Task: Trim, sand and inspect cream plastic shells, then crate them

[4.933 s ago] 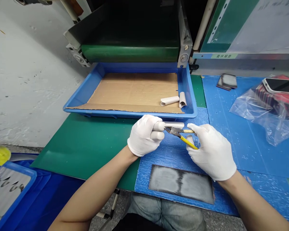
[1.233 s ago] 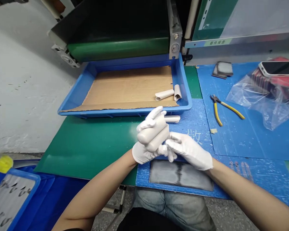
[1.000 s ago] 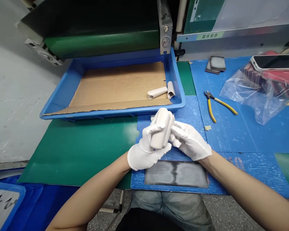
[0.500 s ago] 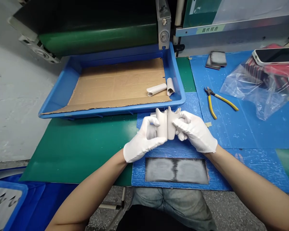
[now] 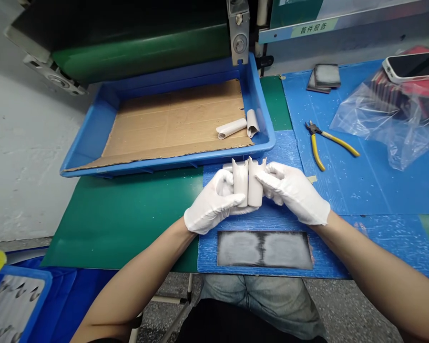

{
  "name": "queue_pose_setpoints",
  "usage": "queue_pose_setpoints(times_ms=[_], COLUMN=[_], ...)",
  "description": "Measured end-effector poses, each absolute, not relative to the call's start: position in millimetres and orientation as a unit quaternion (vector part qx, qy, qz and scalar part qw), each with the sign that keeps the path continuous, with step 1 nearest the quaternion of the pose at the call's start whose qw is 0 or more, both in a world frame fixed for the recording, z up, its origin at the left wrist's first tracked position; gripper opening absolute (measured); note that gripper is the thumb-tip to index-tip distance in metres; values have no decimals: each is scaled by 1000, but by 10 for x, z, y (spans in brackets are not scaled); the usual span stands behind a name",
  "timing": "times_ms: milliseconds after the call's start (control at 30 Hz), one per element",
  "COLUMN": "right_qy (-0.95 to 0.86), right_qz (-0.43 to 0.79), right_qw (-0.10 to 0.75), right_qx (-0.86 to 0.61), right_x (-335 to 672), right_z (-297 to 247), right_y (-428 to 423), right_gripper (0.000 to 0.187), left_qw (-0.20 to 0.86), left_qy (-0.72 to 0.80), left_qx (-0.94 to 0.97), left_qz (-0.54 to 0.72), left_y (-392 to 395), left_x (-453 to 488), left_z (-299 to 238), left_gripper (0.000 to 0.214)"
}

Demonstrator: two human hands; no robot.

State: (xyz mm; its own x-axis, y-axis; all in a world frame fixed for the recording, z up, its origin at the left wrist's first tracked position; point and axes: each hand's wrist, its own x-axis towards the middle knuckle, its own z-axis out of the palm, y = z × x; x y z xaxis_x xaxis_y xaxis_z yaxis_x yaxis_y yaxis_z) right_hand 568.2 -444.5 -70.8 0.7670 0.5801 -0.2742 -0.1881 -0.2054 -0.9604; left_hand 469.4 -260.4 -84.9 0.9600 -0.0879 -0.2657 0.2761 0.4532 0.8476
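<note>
Both my hands wear white gloves and are close together over the blue sheet. My left hand [image 5: 214,199] is closed on a beige curved plastic part [image 5: 240,183] with a notched upper end, held upright. My right hand [image 5: 289,190] grips a second beige plastic part [image 5: 254,190] of like shape, side by side with the first. Behind them, partly hidden, lies another pale tubular piece [image 5: 228,166] by the tray. Below my hands a long grey abrasive-looking pad [image 5: 264,250] with dark edges lies flat on the blue sheet.
A blue tray [image 5: 157,164] lined with cardboard [image 5: 171,119] holds two beige tubular parts [image 5: 232,128] under a green conveyor roller [image 5: 143,55]. At right are yellow-handled cutters [image 5: 331,143], small grey pads [image 5: 327,76], a plastic bag [image 5: 396,128] and a phone [image 5: 414,65].
The beige parts in my hands have turned slightly, showing more of their ribbed faces. My left fingers now reach beneath both parts. The whole view has shifted a little.
</note>
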Motion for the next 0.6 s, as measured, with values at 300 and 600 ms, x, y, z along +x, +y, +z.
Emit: queue_pose_setpoints(times_ms=[300,600], right_qy=[-173,-191], right_qz=[313,327], right_qw=[613,615], right_qx=[-704,-692], right_x=[5700,5703], right_z=[-717,-700], right_y=[-4455,-4458], right_gripper=[55,50], left_qw=[859,872], left_qy=[99,93], left_qx=[487,467], left_qz=[-124,-110], left_y=[-2541,-2532], left_x=[4671,4666], left_z=[-833,-787], left_gripper=[48,46])
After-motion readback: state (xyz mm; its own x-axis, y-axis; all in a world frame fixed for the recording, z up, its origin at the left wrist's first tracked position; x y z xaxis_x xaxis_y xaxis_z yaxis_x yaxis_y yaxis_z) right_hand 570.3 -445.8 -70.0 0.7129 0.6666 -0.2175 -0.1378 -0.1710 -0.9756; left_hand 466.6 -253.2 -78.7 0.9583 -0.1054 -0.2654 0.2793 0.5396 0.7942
